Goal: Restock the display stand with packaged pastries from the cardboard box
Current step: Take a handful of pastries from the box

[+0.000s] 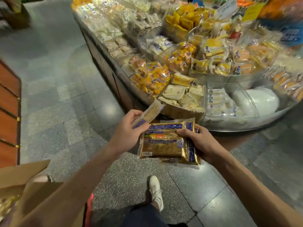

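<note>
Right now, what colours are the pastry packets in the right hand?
The pastry packets are golden-brown with blue labels; head view.

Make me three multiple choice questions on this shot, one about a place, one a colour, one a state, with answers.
1. Where is the cardboard box? A on the stand; B at the lower left of the view; C under the right foot.
2. What colour is the shoe? A black; B red; C white.
3. What are the hands doing? A both are empty; B the left hand grips one pack, the right hand holds a stack of packs; C both lift the box.
Answers: B, its brown flaps fill the lower-left corner; C, it is plainly white; B, fingers curl round packs on both sides.
</note>
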